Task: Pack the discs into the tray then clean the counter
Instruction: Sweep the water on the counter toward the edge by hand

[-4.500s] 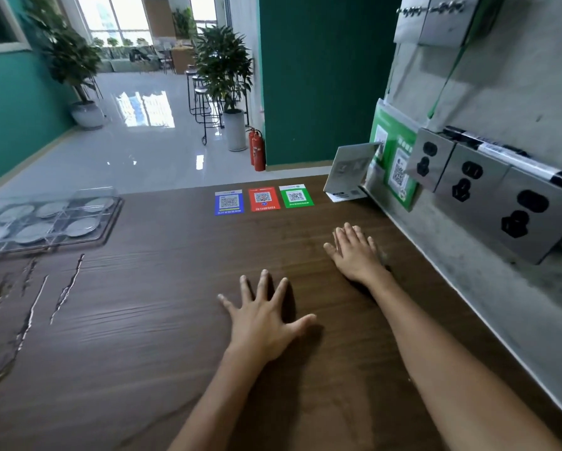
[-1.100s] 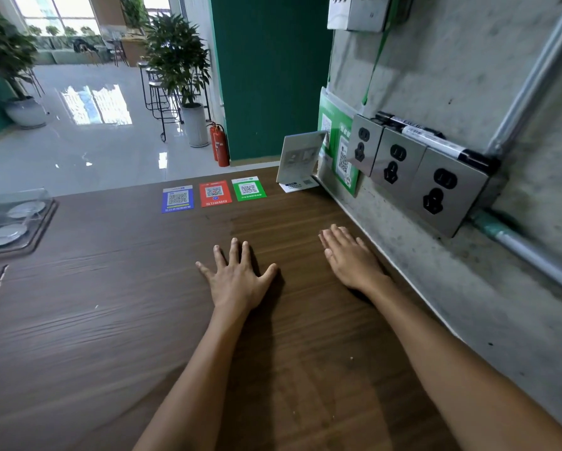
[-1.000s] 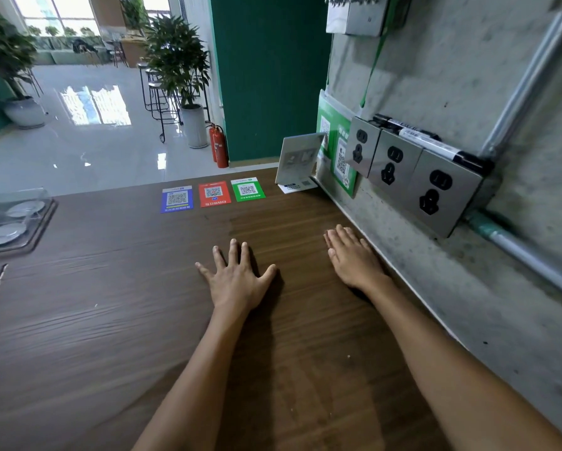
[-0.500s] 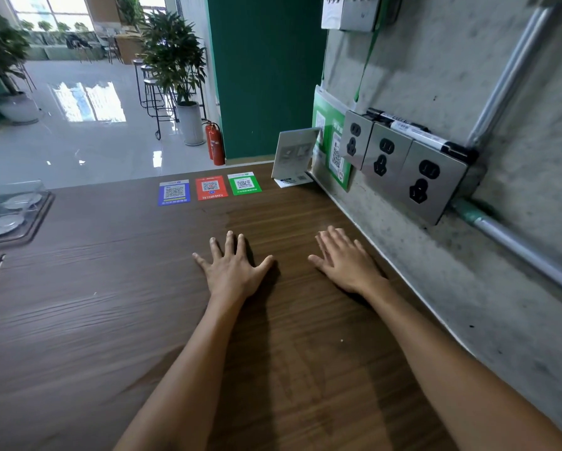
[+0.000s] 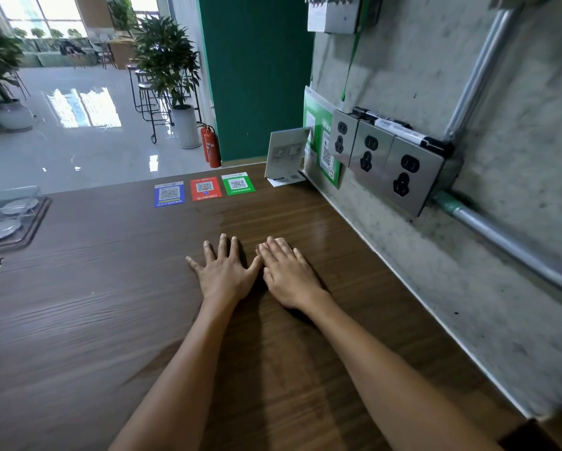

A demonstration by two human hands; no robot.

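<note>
Nearest the camera, two bare forearms reach out over the dark wood-grain worktop (image 5: 78, 320). The left hand (image 5: 226, 273) lies flat on it, palm down, fingers straight and spread, grasping nothing. The right hand (image 5: 287, 275) lies flat just beside it on the wall side, fingers straight and together, also released; the two hands touch or very nearly touch at the thumbs.

Well beyond the hands, three QR cards (image 5: 205, 189) in blue, red and green lie in a row near the worktop's far edge, with a small stand-up sign (image 5: 287, 154) on their wall side. Three sockets (image 5: 375, 157) sit on the wall above that corner.

Far to the left of the hands, at the edge of the view, sits the clear tray (image 5: 34, 219) with pale discs (image 5: 0, 230) lying flat in its compartments; only part of it shows, so I cannot tell whether every disc is packed.

The discs look thin, stiff and smooth, probably light and slippery on a flat face, so pinching one by its rim seems the safest hold. The tray looks like thin plastic, likely to flex; taking it by two opposite rims would steady it.
</note>
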